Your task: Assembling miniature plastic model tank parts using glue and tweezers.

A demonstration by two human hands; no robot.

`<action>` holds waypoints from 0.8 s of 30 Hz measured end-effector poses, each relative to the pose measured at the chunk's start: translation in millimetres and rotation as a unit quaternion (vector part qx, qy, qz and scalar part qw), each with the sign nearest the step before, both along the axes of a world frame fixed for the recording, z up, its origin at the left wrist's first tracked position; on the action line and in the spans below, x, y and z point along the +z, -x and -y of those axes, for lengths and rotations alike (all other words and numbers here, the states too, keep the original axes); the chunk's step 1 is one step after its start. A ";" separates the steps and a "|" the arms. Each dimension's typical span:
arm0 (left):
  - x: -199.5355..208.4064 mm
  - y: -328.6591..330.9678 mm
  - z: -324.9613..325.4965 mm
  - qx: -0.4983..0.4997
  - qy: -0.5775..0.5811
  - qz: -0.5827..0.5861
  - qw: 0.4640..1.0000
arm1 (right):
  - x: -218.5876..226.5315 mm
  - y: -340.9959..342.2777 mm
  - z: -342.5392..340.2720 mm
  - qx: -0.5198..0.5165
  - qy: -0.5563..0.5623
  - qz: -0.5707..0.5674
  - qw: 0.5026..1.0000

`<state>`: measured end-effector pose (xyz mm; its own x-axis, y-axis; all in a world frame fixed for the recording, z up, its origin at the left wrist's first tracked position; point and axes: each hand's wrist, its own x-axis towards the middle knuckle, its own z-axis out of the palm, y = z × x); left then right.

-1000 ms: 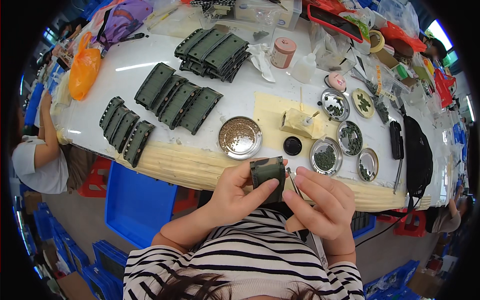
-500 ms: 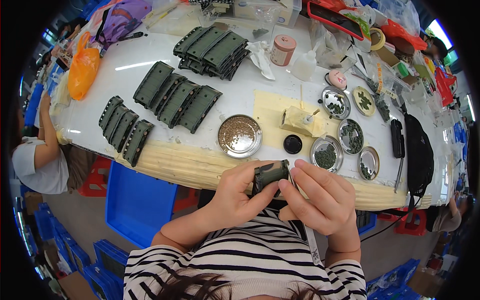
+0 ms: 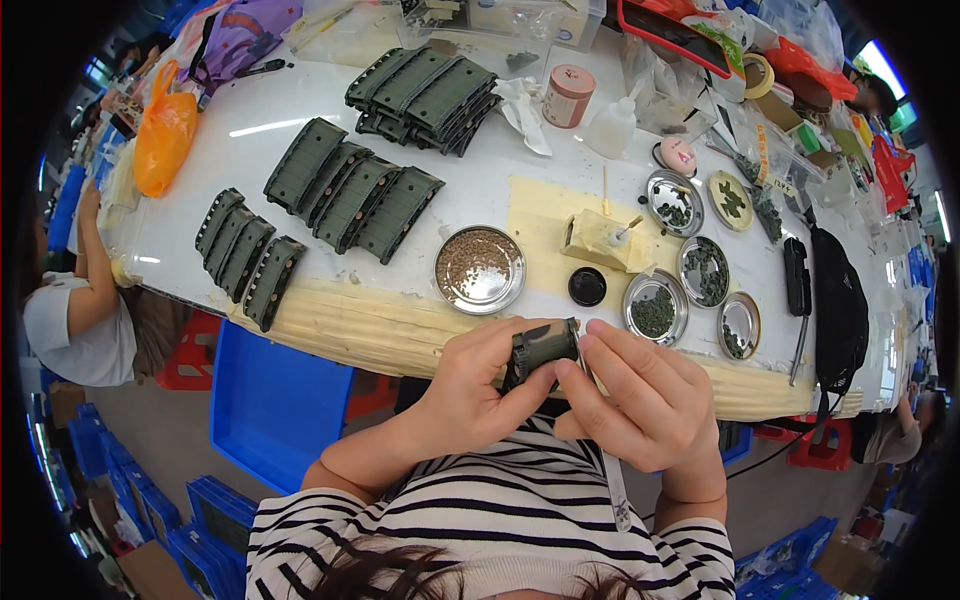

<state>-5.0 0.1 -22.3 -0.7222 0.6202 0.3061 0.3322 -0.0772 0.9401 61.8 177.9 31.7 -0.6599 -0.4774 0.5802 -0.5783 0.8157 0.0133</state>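
My left hand [image 3: 465, 385] grips a small curved piece in green camouflage colours [image 3: 548, 343] just off the table's near edge. Against the right end of that piece, my right hand [image 3: 645, 405] holds a pair of slim metal tweezers [image 3: 615, 490], whose broad end hangs down over my striped shirt. Fingers hide the tweezers' tips. Beyond my hands stand a metal dish of brown grains [image 3: 480, 270] and a metal dish of small dark green bits [image 3: 655, 307]. A round black cap [image 3: 587, 287] lies between them.
Rows of dark green ribbed curved pieces [image 3: 350, 195] lie left, with a stack [image 3: 425, 95] behind. More small dishes [image 3: 703, 272] sit right, near a black pouch [image 3: 840, 310]. A yellow taped block [image 3: 607, 243] stands mid-table. A blue bin [image 3: 270, 405] is below left.
The tweezers' broad lower end has swung slightly left. My right hand has shifted a little; the left hand keeps its grip on the green piece almost unmoved.
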 end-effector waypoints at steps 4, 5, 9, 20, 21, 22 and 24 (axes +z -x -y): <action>0.0 0.6 3.3 -0.065 -0.044 0.151 0.985 | 8.7 -3.4 -0.4 -0.002 0.049 0.024 0.999; -0.3 -1.0 4.4 -0.085 -0.069 0.227 0.968 | 11.2 -4.9 -1.2 0.001 0.068 0.036 0.997; 3.5 10.3 10.2 -0.218 -0.123 0.427 0.869 | 15.3 -13.2 -11.6 0.004 0.171 0.072 0.983; 2.8 9.8 13.7 -0.225 -0.137 0.452 0.852 | 7.8 -8.5 -14.6 0.038 0.183 0.088 0.978; 0.9 9.9 14.1 -0.227 -0.139 0.451 0.852 | 8.3 -8.0 -14.3 0.041 0.182 0.092 0.978; -0.4 10.2 14.3 -0.230 -0.141 0.450 0.851 | 9.3 -7.5 -14.0 0.044 0.180 0.095 0.978; 0.5 10.7 15.0 -0.230 -0.134 0.457 0.849 | 9.1 -7.1 -13.7 0.050 0.181 0.100 0.977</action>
<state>-15.7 -14.8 -21.8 -0.4351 0.8971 -0.0775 -0.6493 -0.2530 0.7172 68.9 191.6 40.8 -0.7380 -0.3332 0.5868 -0.6171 0.6850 -0.3872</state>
